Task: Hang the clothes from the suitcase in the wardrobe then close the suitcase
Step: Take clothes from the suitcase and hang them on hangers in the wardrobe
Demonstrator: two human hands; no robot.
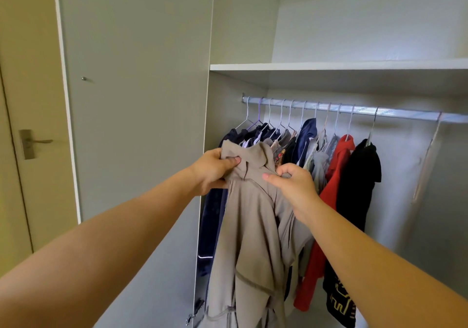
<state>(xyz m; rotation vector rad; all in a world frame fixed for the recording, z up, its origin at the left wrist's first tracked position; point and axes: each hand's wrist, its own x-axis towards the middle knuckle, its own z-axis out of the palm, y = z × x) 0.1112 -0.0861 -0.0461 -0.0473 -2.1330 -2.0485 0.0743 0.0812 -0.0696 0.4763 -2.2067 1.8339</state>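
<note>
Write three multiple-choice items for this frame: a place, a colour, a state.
1. Where on the rail does the red garment hang? A. left of the black garment B. right of the black garment C. at the far left end
2. What colour is the held garment? A. navy B. red C. taupe
3. What state is the held garment in? A. hanging from the rail B. gripped near the collar by the left hand and right hand C. dropped
Answers: A, red hangs just left of black; C, its cloth is grey-beige; B, both hands pinch its top.
</note>
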